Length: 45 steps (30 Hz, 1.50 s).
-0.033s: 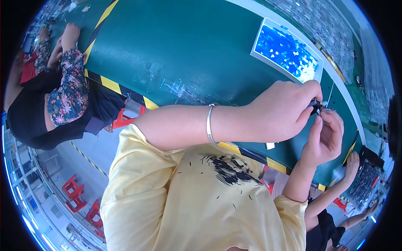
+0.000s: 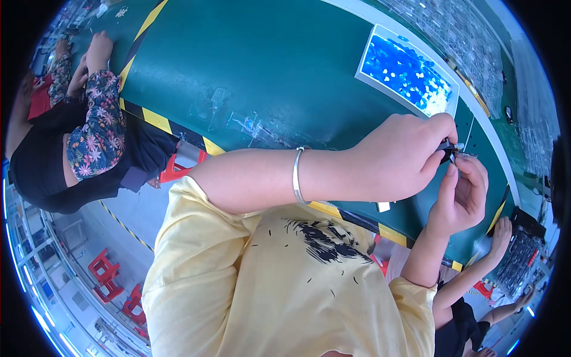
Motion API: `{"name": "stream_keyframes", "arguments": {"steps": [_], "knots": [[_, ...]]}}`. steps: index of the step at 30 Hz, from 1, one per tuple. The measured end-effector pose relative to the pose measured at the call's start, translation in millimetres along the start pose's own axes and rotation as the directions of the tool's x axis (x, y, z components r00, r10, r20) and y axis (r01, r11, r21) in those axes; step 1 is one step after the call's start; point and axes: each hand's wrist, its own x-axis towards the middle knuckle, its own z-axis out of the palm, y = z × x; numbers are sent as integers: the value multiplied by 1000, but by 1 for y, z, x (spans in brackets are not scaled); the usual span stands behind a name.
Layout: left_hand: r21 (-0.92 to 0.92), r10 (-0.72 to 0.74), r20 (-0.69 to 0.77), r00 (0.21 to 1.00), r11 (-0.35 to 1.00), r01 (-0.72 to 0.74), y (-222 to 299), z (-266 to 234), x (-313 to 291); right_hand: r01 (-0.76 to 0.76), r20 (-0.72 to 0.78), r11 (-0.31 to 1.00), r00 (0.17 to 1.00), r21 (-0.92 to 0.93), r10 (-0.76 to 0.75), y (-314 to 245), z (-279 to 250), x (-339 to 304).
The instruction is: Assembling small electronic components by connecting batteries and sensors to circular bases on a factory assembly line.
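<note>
My left hand, with a silver bangle on its wrist, has the thumb and fingers pinched on a small black part. A pale, shiny bit shows at its end, and its exact kind is too small to make out. My right hand meets it from the right, thumb and forefinger pressed together at the same part. My fingertips hide most of the piece. Both hands are held over the green table, just in front of a white box of small blue and whitish pieces.
Yellow-and-black tape marks the table's edge. At left sits a person in a floral sleeve; another person's arm reaches in at lower right, beside a black tray. Clear plastic-looking items line the far side. Red stools stand on the floor.
</note>
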Motion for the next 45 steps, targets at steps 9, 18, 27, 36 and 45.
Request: {"name": "stream_keyframes", "arguments": {"steps": [9, 18, 27, 36, 45], "knots": [[-144, -133, 38, 990, 980, 137, -14, -3, 8, -55, 27, 998, 998, -32, 56, 4, 6, 7], [-297, -392, 190, 900, 851, 433, -42, -24, 19, -152, 108, 968, 978, -199, 176, 9, 32, 23], [-330, -448, 215, 868, 803, 496, -47, -23, 20, -324, 102, 925, 932, -199, 348, 6, 32, 27], [-520, -523, 310, 794, 607, 602, -12, 1, 0, -117, 78, 989, 989, -88, 123, 7, 0, 1], [-450, -506, 228, 832, 703, 551, 3, 18, -6, 41, 9, 981, 999, -189, -40, 10, -7, -5]]}}
